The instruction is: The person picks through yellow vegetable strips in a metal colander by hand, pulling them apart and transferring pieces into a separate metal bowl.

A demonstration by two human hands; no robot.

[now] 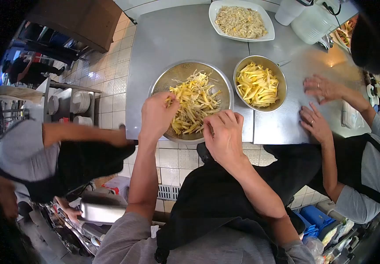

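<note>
A wide metal bowl [158,82] holds yellow strips [190,103] mixed with thin pale shreds. My left hand [158,112] is over the bowl's left side, its fingers pinched together at the strips; what they hold is too small to name. At the bowl's lower right rim is my right hand [225,134], fingers curled inward, with anything inside hidden. To the right stands a smaller metal bowl [283,92] filled with yellow strips.
A white square dish [269,33] of pale chopped food sits at the table's back. On the right, a co-worker's two hands [319,105] are over the metal table [154,39]. Another person [27,149] stands at the left, and white plates [80,102] are stacked on a shelf.
</note>
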